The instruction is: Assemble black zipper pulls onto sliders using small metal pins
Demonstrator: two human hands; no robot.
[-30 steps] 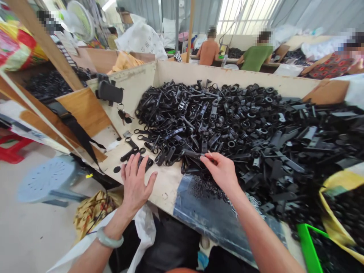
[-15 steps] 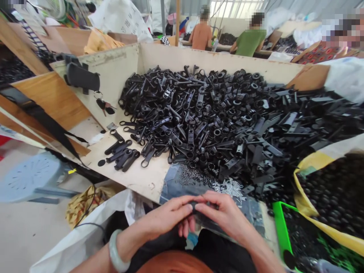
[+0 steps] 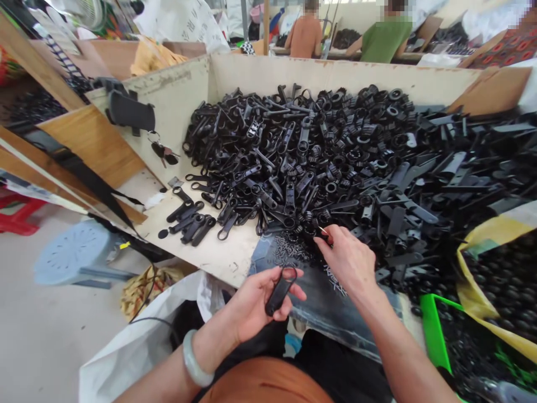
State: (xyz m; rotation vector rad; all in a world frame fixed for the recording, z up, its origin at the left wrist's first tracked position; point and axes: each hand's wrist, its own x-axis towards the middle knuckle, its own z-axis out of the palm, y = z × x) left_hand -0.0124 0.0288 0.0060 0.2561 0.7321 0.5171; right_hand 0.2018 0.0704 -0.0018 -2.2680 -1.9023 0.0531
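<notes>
A black plastic part with a ring at one end (image 3: 279, 292) lies in my left hand (image 3: 258, 302), its fingers curled round it near my lap. My right hand (image 3: 350, 257) reaches to the near edge of the big heap of black parts (image 3: 289, 145). Its thumb and forefinger are pinched together by the dark pieces; what they hold, if anything, I cannot make out. Small metal pins (image 3: 289, 249) lie on the dark cloth (image 3: 323, 313) between my hands, with silvery screws (image 3: 335, 282) under my right hand.
Several assembled-looking black pieces (image 3: 191, 221) lie at the left on the board. A green tray (image 3: 434, 330) and a yellow-edged sack of black balls (image 3: 503, 268) stand at the right. Keys (image 3: 165, 152) hang on the left wall. People sit beyond the back wall (image 3: 335, 75).
My hands have parted. The left one has turned palm up, showing the black part, and the right one has moved forward to the heap. The view has shifted slightly.
</notes>
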